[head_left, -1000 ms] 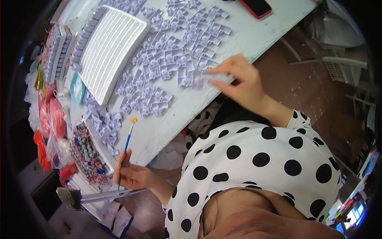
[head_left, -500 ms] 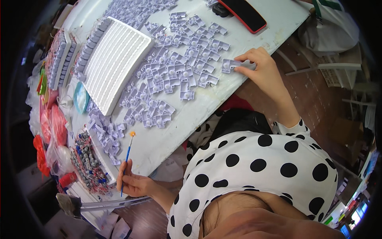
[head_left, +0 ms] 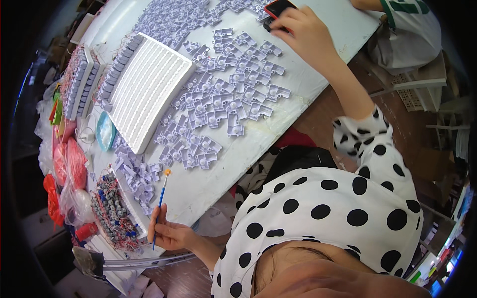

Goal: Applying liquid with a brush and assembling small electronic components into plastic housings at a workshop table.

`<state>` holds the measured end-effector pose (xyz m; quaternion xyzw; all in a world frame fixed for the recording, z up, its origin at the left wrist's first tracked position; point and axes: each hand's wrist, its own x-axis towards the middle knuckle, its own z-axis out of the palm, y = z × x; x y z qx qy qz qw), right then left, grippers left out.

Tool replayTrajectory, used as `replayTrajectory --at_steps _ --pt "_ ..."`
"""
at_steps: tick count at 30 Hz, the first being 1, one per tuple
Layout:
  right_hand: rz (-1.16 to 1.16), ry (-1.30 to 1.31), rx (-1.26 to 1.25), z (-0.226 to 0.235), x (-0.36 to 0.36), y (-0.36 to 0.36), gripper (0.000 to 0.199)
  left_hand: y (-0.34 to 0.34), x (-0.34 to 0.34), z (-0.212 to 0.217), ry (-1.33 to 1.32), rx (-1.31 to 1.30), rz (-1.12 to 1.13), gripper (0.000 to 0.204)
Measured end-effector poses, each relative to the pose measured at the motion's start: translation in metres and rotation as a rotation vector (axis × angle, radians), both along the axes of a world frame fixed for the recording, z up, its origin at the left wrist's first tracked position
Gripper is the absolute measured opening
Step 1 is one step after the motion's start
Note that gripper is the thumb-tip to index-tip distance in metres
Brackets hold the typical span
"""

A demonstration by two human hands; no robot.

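Observation:
In my left hand (head_left: 171,233), closed at the table's near edge, is a thin blue paintbrush (head_left: 162,196). Its orange bristles (head_left: 167,172) point up and away over the table. My right hand (head_left: 305,37) is stretched to the far side, over a red-edged phone (head_left: 279,8), partly covering it. Motion smears its fingers, and whether anything is between them I cannot make out. Small pale-lilac plastic housings (head_left: 218,102) lie spread in rough rows across the middle, one (head_left: 277,93) at the right end near the table edge.
Left of the housings sits a white ridged tray (head_left: 149,89). A heap of more housings (head_left: 171,20) is behind it. A blue-rimmed bowl (head_left: 106,131), red bags (head_left: 75,161) and a tray of wired grey parts (head_left: 113,211) stand at left. Another person's arm (head_left: 367,4) shows at far right.
My right hand has let go of a lilac housing, which now lies at the right end of the rows, and has moved away to the phone. My left hand still holds the paintbrush.

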<state>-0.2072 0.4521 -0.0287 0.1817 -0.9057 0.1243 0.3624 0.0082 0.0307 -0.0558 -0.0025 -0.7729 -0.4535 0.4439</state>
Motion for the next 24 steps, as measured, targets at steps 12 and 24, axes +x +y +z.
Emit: replayTrajectory --at_steps 12,24 --pt "-0.373 -0.151 0.604 -0.067 -0.146 -0.017 0.015 -0.001 0.013 0.002 0.017 -0.033 0.059 0.022" --pt "0.38 -0.093 0.164 0.011 0.021 -0.079 0.012 0.01 0.008 0.002 0.066 -0.024 -0.016 0.023"
